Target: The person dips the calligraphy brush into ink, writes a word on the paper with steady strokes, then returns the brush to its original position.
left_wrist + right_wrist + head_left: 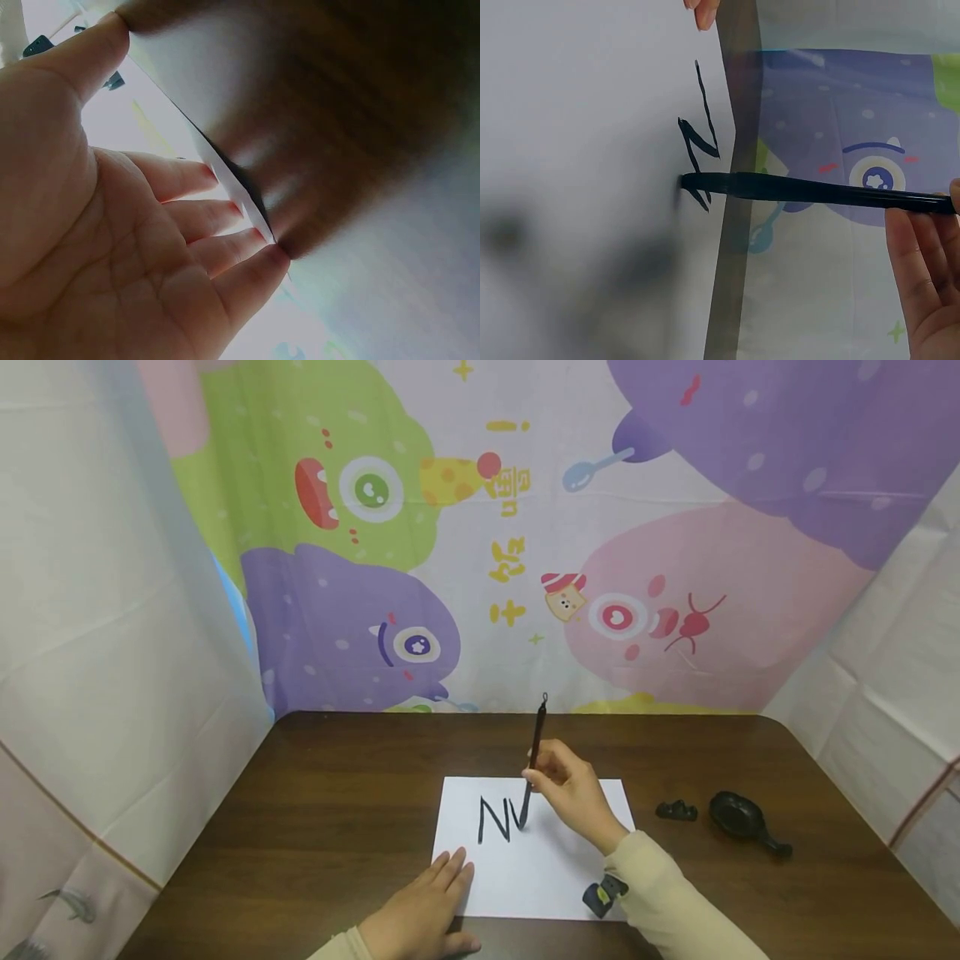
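A black calligraphy brush stands nearly upright in my right hand, pinched between thumb and fingers. Its dark tip meets the white paper at the lower end of a stroke. On the sheet are black ink strokes, an N shape with a V shape beside it. My left hand lies flat at the lower left edge of the paper, its fingertips on the sheet. In the left wrist view the fingers are extended over the paper's edge.
A small black brush rest and a black ink dish with a handle sit right of the paper on the dark wooden table. A cartoon-printed curtain hangs behind the table. A dark device is strapped to the right wrist.
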Demonstrator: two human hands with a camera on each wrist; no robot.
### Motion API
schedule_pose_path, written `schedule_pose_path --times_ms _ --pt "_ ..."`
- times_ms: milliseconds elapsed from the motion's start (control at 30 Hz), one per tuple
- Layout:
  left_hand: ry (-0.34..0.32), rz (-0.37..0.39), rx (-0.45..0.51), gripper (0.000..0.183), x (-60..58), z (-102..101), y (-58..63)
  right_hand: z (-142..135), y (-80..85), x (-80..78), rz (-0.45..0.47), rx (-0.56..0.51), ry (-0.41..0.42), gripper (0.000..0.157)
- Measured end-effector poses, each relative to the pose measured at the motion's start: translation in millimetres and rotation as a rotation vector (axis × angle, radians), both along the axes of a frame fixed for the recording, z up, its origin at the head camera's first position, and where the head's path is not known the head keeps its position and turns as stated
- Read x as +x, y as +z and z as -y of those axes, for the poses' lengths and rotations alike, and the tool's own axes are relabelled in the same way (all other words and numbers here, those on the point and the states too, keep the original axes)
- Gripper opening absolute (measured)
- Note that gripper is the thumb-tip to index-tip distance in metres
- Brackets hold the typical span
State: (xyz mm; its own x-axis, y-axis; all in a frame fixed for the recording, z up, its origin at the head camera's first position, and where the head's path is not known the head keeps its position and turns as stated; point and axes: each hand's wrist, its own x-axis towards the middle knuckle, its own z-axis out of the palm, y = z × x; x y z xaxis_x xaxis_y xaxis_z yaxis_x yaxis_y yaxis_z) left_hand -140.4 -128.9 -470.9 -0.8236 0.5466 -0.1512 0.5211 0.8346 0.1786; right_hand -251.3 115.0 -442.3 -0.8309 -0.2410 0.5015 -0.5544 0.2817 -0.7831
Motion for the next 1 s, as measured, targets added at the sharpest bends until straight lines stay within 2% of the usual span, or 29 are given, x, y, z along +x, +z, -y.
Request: schedule_pose_path --times_ms 367,767,1000 --pt "0.000 0.012 -0.001 0.089 0.6 -0.8 2.5 -1.7 2.7 1.6 0.015 -0.010 0.001 0.022" --pt "-0.016 -0.031 -0.001 0.089 0.9 0.1 0.1 -2.0 5.1 1.3 0.043 -0.018 0.012 0.024" --pt "-0.021 -0.052 0.001 0.089 1.2 1.2 -1.2 -4.3 2.8 -0.7 0.038 -0.053 0.048 0.024"
